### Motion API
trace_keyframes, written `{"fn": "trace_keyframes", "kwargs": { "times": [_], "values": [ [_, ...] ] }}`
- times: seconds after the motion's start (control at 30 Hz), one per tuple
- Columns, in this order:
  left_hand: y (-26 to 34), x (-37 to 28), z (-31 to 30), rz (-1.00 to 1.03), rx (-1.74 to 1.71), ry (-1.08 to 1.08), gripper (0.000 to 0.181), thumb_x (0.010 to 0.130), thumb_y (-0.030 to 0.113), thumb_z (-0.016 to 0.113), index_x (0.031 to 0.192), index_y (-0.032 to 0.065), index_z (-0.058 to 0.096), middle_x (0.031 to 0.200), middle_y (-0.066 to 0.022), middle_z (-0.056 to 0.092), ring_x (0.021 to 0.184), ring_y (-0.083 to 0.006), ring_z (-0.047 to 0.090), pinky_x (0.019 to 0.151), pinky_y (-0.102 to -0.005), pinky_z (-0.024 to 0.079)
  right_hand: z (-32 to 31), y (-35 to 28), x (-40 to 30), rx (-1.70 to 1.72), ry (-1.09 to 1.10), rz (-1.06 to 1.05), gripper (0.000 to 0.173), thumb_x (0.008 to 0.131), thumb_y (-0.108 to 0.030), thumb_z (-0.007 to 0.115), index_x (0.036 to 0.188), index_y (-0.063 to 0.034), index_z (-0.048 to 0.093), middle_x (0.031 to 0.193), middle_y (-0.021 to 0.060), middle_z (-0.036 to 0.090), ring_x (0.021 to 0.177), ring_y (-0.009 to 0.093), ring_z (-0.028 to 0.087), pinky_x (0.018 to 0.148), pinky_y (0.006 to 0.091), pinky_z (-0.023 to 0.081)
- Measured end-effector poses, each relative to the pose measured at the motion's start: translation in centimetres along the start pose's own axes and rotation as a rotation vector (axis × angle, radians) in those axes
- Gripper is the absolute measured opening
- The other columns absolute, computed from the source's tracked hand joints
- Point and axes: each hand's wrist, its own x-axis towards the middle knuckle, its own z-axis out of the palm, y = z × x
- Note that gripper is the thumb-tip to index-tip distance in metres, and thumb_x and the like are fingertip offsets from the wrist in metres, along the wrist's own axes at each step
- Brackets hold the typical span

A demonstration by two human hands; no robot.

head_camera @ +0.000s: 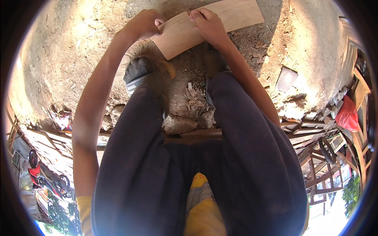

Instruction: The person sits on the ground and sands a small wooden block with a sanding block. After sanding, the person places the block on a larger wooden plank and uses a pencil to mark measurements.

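Observation:
A thin, pale wooden sheet [179, 39], which looks like plywood, lies slantwise above the ground beyond my feet. Its right part [242, 14] runs up to the top of the view. My left hand [147, 25] grips the sheet's left end, with the thumb showing at the edge. Over the middle of the sheet is my right hand [208, 25], its fingers pinched around a small, thin piece near the far edge; what that piece is I cannot tell. The palms and most fingertips are hidden.
Wood scraps [195, 101] and a yellow curved piece [169, 69] litter the dirt between my feet. Rough stones [180, 124] lie near my seat. A flat grey slab [286, 79] rests at right, with a red plastic bag [348, 115] beyond. A motorcycle [48, 177] stands far left.

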Motion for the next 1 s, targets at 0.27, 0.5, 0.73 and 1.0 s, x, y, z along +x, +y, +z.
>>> {"fn": "trace_keyframes", "kwargs": {
  "times": [0.27, 0.5, 0.73, 1.0],
  "values": [
    [0.4, 0.1, 0.1, 0.001, 0.043, -0.001, 0.038, 0.073, 0.010, 0.069, 0.111, 0.0051, 0.066, 0.104, -0.0161, 0.066, 0.098, -0.0279, 0.063, 0.083, -0.0369, 0.051, -0.2, 0.0, 0.0, -0.101, -0.030, 0.014, 0.029, 0.095, -0.026, 0.051, 0.104, -0.0014, 0.064, 0.090, 0.0046, 0.067, 0.077, 0.012, 0.061, 0.070, 0.0279, 0.050],
    [-0.2, -0.2, 1.8, 0.066, 0.078, 0.133, 0.040, 0.074, 0.017, 0.068, 0.111, 0.0019, 0.065, 0.103, -0.0182, 0.065, 0.098, -0.0322, 0.061, 0.087, -0.0389, 0.048, -0.1, 0.1, -0.1, -0.068, -0.028, 0.021, 0.029, 0.095, -0.026, 0.051, 0.103, -0.0008, 0.064, 0.091, 0.0052, 0.066, 0.080, 0.012, 0.061, 0.071, 0.0288, 0.051],
    [0.7, 0.2, 3.5, 0.024, 0.094, 0.264, 0.041, 0.074, 0.027, 0.074, 0.105, 0.0012, 0.066, 0.096, -0.0184, 0.065, 0.095, -0.0351, 0.060, 0.085, -0.0426, 0.047, 0.2, 0.6, -0.3, -0.003, 0.013, 0.003, 0.035, 0.090, -0.031, 0.052, 0.105, -0.0020, 0.064, 0.089, 0.0176, 0.067, 0.085, 0.029, 0.064, 0.078, 0.0379, 0.047],
    [0.4, 1.3, 3.3, 0.029, 0.216, 0.234, 0.035, 0.073, 0.029, 0.075, 0.096, 0.0027, 0.069, 0.087, -0.0169, 0.066, 0.086, -0.0342, 0.062, 0.079, -0.0423, 0.049, 0.2, 0.6, -0.4, 0.011, 0.019, 0.002, 0.035, 0.090, -0.030, 0.052, 0.106, -0.0019, 0.064, 0.094, 0.0192, 0.067, 0.090, 0.032, 0.064, 0.081, 0.0386, 0.047]
  ]
}}
